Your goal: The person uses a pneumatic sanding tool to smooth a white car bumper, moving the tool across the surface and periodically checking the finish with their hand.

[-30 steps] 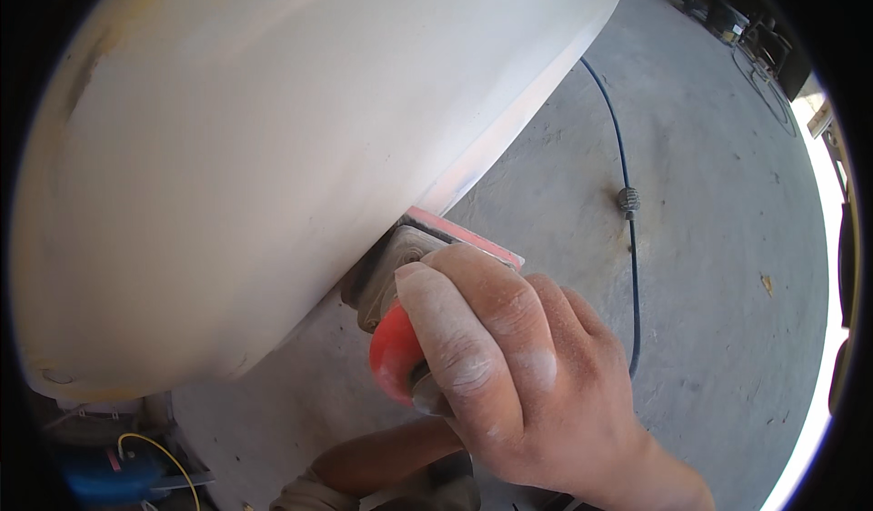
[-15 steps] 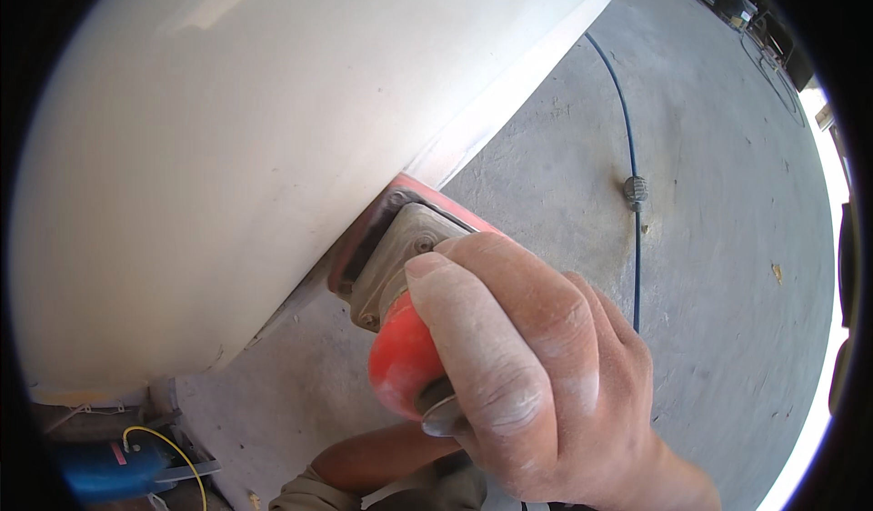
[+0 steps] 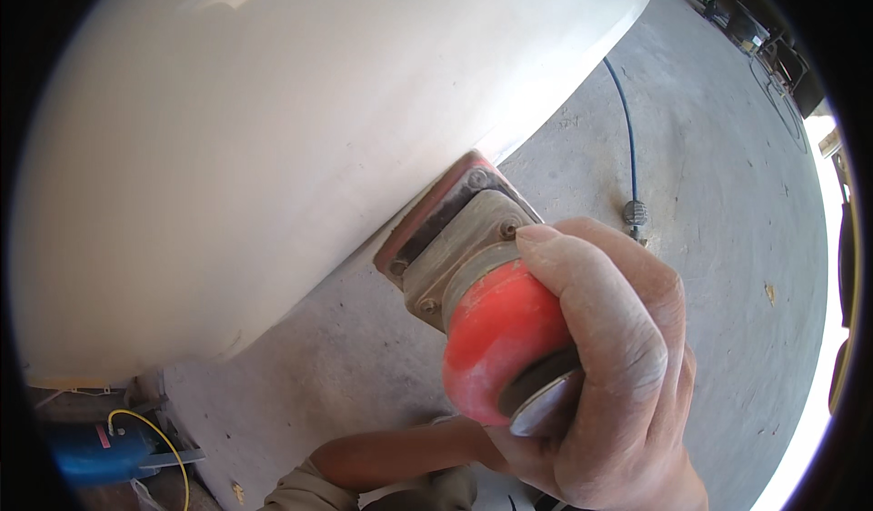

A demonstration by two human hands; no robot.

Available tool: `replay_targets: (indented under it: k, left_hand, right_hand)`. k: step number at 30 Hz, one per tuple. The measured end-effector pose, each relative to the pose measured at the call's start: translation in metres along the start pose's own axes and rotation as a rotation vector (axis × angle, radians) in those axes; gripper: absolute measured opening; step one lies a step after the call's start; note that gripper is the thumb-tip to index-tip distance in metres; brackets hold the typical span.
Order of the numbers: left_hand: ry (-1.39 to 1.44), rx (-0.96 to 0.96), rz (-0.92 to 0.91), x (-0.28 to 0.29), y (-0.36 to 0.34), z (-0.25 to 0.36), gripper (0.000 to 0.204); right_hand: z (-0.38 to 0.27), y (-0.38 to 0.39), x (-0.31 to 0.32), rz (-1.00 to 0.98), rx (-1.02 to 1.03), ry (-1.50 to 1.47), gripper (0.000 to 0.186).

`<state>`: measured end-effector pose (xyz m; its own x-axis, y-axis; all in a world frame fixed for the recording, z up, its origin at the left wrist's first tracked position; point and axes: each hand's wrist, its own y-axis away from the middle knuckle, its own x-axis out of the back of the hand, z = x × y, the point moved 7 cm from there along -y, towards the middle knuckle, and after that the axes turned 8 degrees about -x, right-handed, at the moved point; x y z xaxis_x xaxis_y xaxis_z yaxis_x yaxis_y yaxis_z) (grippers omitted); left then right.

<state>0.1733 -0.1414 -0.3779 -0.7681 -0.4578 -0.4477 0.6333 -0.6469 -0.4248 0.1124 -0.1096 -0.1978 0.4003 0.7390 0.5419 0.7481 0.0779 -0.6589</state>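
Dusty, rounded sander (image 3: 505,325); smooth panel (image 3: 236,165).

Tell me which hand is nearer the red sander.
Right. The right hand grips the red sander, fingers curled around its right side. The left hand is hidden; what seems its forearm shows below the sander in the picture.

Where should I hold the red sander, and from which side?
Probably by the sander's rounded red head, from the picture's lower right, where the right hand grips it: that dome sits opposite the flat pad, which faces the white panel.
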Motion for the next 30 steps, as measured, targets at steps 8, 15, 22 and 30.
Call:
replay_targets:
  k: [8, 15, 22, 30]
  left_hand:
    - [0.002, -0.044, -0.011, 0.008, -0.023, -0.002, 0.047]
    - [-0.007, -0.047, 0.015, 0.002, -0.004, 0.003, 0.047]
    - [-0.019, -0.105, 0.034, 0.036, 0.002, 0.047, 0.048]
    - [-0.065, -0.059, 0.03, 0.047, 0.015, 0.039, 0.049]
  right_hand:
    - [0.008, -0.014, 0.014, -0.07, 0.005, 0.011, 0.087]
    - [0.013, 0.0, 0.014, 0.005, 0.017, 0.023, 0.085]
    - [-0.017, -0.014, -0.025, -0.048, -0.07, -0.025, 0.084]
    - [0.004, 0.008, -0.021, 0.001, -0.054, -0.028, 0.085]
